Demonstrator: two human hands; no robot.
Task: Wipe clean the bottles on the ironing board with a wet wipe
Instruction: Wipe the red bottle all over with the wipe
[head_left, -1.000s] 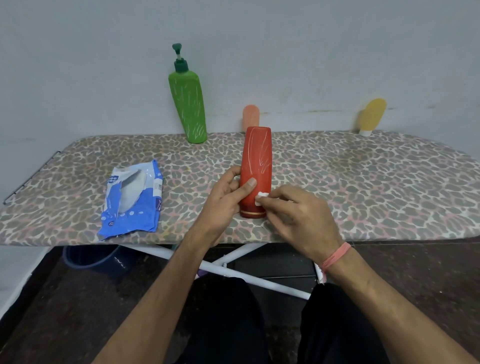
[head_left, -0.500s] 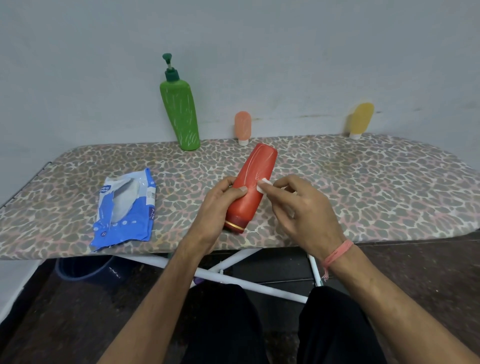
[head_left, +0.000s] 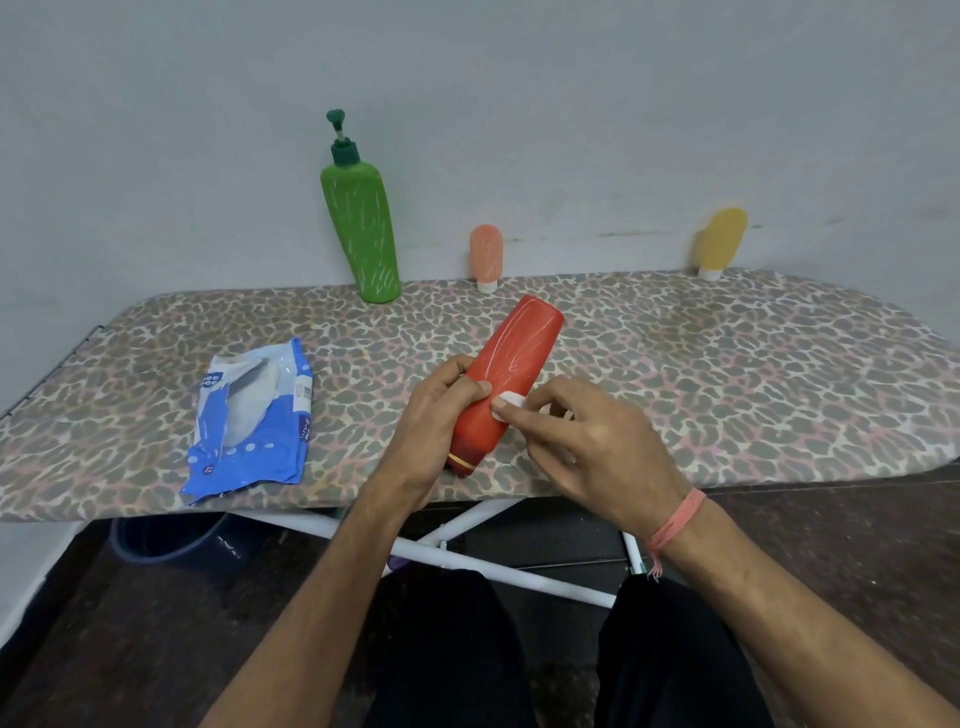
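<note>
My left hand (head_left: 434, 421) grips the lower part of a red bottle (head_left: 511, 364), which leans back and to the right, its gold-ringed cap end near the front edge of the ironing board (head_left: 727, 374). White scratch-like marks streak the bottle's upper half. My right hand (head_left: 587, 447) pinches a small folded white wet wipe (head_left: 506, 402) and presses it against the bottle's middle. At the back by the wall stand a tall green pump bottle (head_left: 361, 228), a small peach tube (head_left: 485, 257) and a small yellow tube (head_left: 719, 241).
An opened blue wet-wipe pack (head_left: 252, 421) lies flat on the board to the left. The board's white metal legs (head_left: 493, 566) cross underneath, with a dark blue bucket (head_left: 166, 535) on the floor at left. My knees in black trousers sit below the front edge.
The red bottle stood upright a second ago; my left hand has tilted it back to the right. My right hand has slid the wipe up and back down along its side.
</note>
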